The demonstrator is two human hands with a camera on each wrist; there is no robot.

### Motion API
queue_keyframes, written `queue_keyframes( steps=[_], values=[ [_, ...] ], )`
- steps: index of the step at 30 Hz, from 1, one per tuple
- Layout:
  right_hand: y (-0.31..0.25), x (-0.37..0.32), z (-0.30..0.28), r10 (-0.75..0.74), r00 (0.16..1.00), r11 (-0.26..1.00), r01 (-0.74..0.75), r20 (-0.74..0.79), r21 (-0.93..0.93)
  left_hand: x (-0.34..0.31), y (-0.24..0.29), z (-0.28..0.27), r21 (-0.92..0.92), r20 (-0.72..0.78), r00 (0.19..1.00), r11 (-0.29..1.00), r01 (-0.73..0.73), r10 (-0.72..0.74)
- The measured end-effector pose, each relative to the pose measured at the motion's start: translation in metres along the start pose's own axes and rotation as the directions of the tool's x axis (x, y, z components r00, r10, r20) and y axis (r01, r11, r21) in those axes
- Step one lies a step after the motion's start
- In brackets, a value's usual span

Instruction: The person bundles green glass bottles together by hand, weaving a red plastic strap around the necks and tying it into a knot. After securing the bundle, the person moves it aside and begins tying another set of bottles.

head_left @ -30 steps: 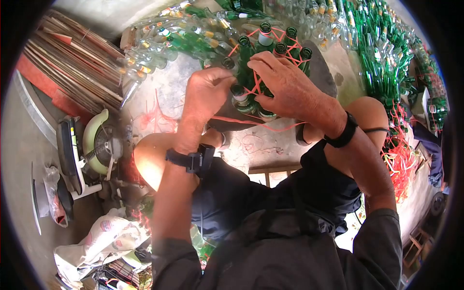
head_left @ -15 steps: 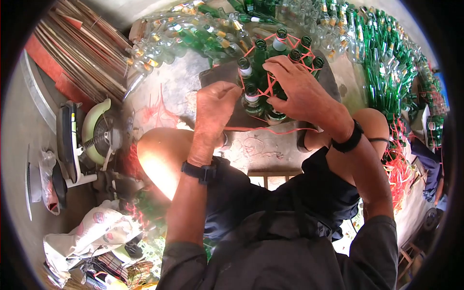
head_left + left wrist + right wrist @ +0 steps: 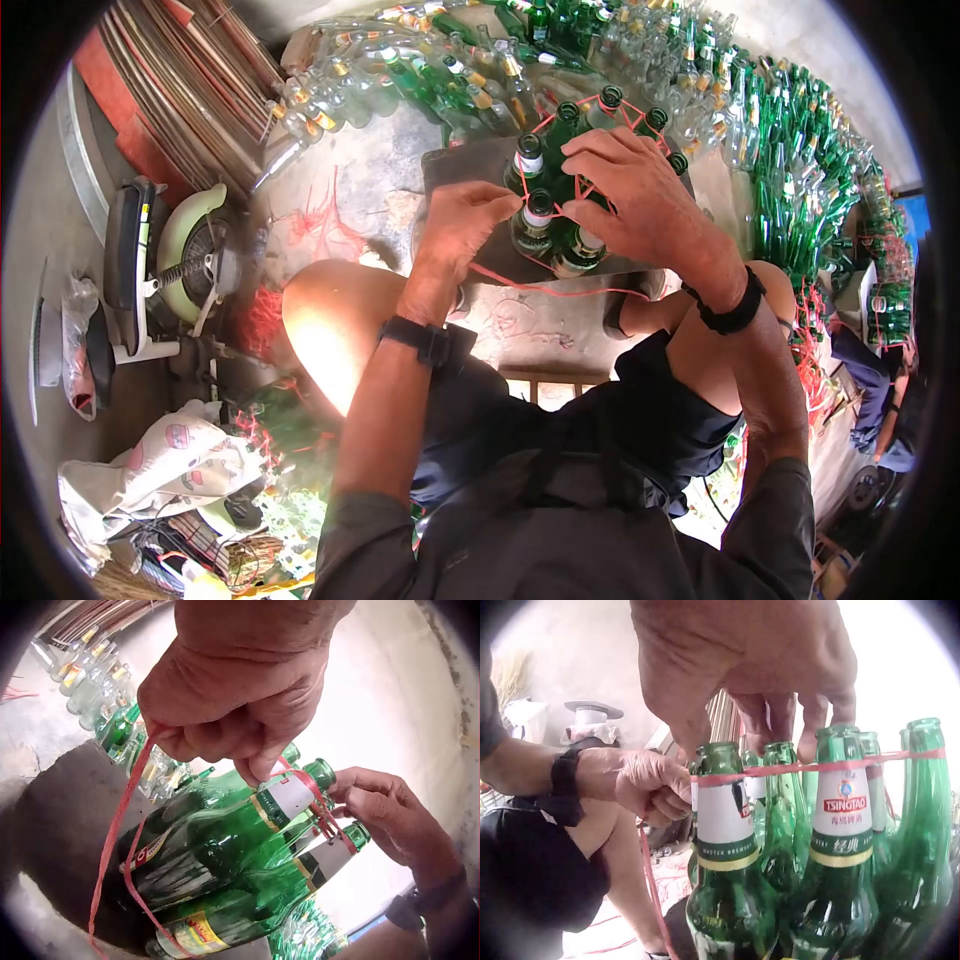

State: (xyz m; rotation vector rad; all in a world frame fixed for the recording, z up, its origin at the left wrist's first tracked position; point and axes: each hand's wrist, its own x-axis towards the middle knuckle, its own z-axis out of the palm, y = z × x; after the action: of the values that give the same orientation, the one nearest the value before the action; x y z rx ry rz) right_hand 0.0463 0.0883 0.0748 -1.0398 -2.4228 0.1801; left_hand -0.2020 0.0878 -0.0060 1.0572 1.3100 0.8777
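Note:
Several green bottles (image 3: 532, 228) stand upright in a cluster on a dark slab (image 3: 455, 160), with red twine (image 3: 795, 769) wound round their necks. My left hand (image 3: 462, 222) is at the cluster's left side; in the left wrist view its curled fingers (image 3: 217, 739) grip the twine, whose loose end (image 3: 112, 847) hangs down. My right hand (image 3: 645, 190) arches over the bottle tops, thumb by a near neck. In the right wrist view the right hand (image 3: 746, 660) has its fingers spread down among the necks; whether they pinch anything is hidden.
Heaps of green and clear bottles (image 3: 760, 150) lie behind and to the right. Wooden strips (image 3: 180, 90) lean at the upper left, above a wheeled machine (image 3: 180, 270). Loose red twine (image 3: 325, 225) lies on the floor left of the slab; a white sack (image 3: 180, 460) is at the lower left.
The head view has shifted, so the bottles appear lower and further right. My left hand has moved from beyond the near bottle to its left side. My right hand stays over the necks.

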Motion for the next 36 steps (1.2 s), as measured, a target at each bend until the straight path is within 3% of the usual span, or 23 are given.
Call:
queue_keyframes(
  steps=[9, 14, 21, 24, 26, 28, 30, 32, 36],
  values=[
    [0.012, 0.02, 0.029, -0.05, 0.987, 0.998, 0.044, 0.151, 0.04, 0.003, -0.001, 0.014, -0.101, 0.003, 0.999, 0.994, -0.037, 0.038],
    [0.015, 0.024, 0.031, 0.018, 0.97, 0.974, -0.071, 0.242, 0.213, 0.009, -0.003, 0.018, -0.11, 0.004, 1.0, 0.994, -0.016, 0.017],
    [0.015, 0.03, 0.025, 0.026, 0.951, 0.967, -0.103, 0.31, 0.233, 0.015, -0.007, 0.024, -0.087, -0.034, 0.999, 0.996, 0.022, -0.026],
    [0.01, 0.032, 0.022, 0.088, 0.915, 0.976, -0.159, 0.395, 0.15, 0.014, -0.006, 0.025, -0.058, -0.064, 0.998, 0.998, 0.017, -0.021],
    [0.009, 0.033, 0.021, 0.071, 0.914, 0.982, -0.134, 0.4, 0.131, 0.015, -0.007, 0.025, -0.027, -0.076, 0.997, 1.0, 0.013, -0.015],
    [0.01, 0.035, 0.02, 0.068, 0.913, 0.988, -0.119, 0.403, 0.102, 0.019, -0.012, 0.026, -0.053, -0.084, 0.993, 0.994, -0.091, 0.087],
    [0.01, 0.036, 0.018, 0.064, 0.911, 0.992, -0.104, 0.407, 0.076, 0.02, -0.013, 0.027, -0.079, -0.079, 0.993, 0.992, -0.098, 0.092],
    [0.007, 0.039, 0.014, -0.016, 0.938, 1.0, 0.022, 0.345, -0.013, 0.018, -0.008, 0.028, -0.106, -0.077, 0.992, 0.989, -0.105, 0.097],
    [0.004, 0.047, -0.002, -0.056, 0.934, 0.997, 0.068, 0.353, -0.022, 0.016, -0.001, 0.027, -0.088, -0.052, 0.992, 0.989, -0.121, 0.116]
  ],
)
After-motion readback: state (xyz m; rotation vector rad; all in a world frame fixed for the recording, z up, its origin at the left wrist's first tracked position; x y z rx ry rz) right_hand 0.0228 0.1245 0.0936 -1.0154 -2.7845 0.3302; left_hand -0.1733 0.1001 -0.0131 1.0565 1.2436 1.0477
